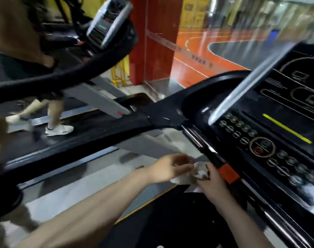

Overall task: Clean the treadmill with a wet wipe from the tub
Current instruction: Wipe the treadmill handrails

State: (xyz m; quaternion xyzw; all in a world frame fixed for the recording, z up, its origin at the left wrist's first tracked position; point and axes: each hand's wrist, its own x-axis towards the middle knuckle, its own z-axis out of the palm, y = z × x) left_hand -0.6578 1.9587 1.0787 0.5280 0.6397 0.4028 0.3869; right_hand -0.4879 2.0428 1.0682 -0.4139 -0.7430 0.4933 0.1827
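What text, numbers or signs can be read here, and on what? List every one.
None can be read.
Console: button marks and panel symbols, too blurred.
Tape across the red pillar: dark characters, too blurred.
Yellow posters behind: print too blurred.
Left treadmill's console: no legible marks.

Treadmill: black console, button rows, yellow stripe, orange block on front bar. Black side handrail runs left (frame motion-blurred). Pale floor carries it and neighbouring treadmill.
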